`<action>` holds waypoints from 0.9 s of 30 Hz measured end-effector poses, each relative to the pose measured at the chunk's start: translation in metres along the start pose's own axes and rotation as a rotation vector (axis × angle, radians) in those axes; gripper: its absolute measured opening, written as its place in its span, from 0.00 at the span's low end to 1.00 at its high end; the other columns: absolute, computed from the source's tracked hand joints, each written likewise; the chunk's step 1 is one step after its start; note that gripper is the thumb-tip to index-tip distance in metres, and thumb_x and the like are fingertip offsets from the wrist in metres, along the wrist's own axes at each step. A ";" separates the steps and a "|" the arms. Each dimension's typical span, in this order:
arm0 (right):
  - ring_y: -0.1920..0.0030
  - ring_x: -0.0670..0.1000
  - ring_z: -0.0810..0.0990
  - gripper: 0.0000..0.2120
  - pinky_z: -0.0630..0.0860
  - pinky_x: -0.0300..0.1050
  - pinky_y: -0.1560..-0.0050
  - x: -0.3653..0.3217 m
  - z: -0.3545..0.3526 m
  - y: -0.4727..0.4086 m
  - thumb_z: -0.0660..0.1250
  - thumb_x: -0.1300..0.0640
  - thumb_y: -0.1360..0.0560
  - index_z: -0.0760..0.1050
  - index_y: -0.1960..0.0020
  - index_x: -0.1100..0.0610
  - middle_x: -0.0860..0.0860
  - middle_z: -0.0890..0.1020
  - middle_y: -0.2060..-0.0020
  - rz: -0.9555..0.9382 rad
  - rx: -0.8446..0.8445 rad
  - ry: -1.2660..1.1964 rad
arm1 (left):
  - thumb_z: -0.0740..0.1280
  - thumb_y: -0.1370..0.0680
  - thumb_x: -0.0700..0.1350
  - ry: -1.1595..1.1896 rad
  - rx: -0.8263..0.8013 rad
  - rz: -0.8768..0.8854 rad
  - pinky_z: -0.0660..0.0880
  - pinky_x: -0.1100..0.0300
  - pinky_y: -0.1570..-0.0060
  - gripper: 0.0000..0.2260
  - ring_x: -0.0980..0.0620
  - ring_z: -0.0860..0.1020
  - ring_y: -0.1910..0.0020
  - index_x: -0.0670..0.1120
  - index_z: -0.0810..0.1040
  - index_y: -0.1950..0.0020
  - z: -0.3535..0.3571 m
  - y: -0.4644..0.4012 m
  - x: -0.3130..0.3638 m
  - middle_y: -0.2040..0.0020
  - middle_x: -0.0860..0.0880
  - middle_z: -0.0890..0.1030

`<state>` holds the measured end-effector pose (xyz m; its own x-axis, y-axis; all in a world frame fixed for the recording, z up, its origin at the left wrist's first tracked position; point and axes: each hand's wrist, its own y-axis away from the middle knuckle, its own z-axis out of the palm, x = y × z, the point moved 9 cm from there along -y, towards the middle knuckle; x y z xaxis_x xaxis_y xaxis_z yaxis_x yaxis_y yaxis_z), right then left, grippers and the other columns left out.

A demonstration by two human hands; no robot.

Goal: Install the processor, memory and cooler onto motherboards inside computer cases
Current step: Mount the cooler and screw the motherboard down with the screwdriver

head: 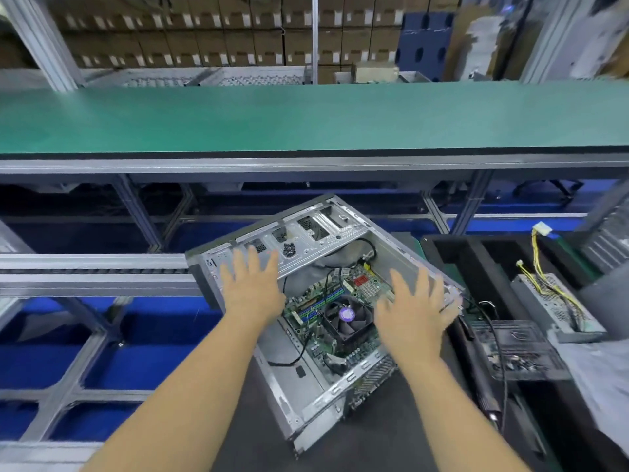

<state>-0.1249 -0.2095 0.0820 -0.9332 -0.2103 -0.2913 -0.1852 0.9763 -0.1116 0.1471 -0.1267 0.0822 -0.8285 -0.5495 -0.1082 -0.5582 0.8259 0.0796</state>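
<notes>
Counter [391,437]: one dark mat in front of the person; the case sits skewed on it, its left end past the mat's edge toward the roller track [95,267]. It could tip or slide off if pushed that way.
Computer case [299,379]: one, lying open side up, turned at an angle. Metal edges run along the rim, so a fast grab could nick skin.
Motherboard [326,338]: one, mounted inside the case, near its middle and right.
Left hand [250,289]: one, fingers spread wide, holding nothing, over the case's left wall; touching or hovering, I cannot tell.
Right hand [413,315]: one, fingers spread wide, empty, over the right rim. A careless drop could press on the red-marked card [369,287] beside it.
Cooler [347,318]: one, fan with a purple hub, already on the board; processor hidden beneath, I judge.
Memory [320,303]: green and blue slots left of the cooler; count unclear through blur.
Loose cables [289,361]: at least two black ones inside; either could snag fingers or the fan blades.
</notes>
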 end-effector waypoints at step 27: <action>0.52 0.59 0.80 0.36 0.73 0.47 0.60 0.034 0.010 -0.004 0.59 0.65 0.19 0.42 0.18 0.62 0.62 0.76 0.37 0.190 -0.108 -0.045 | 0.55 0.24 0.68 0.225 0.056 0.192 0.50 0.36 0.25 0.38 0.40 0.48 0.20 0.62 0.37 0.21 0.009 -0.021 0.032 0.18 0.47 0.44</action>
<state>-0.1526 -0.2208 0.0635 -0.9404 -0.0218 -0.3393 -0.0416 0.9978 0.0511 0.1326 -0.1601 0.0687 -0.9112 -0.3919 0.1267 -0.3924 0.9195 0.0224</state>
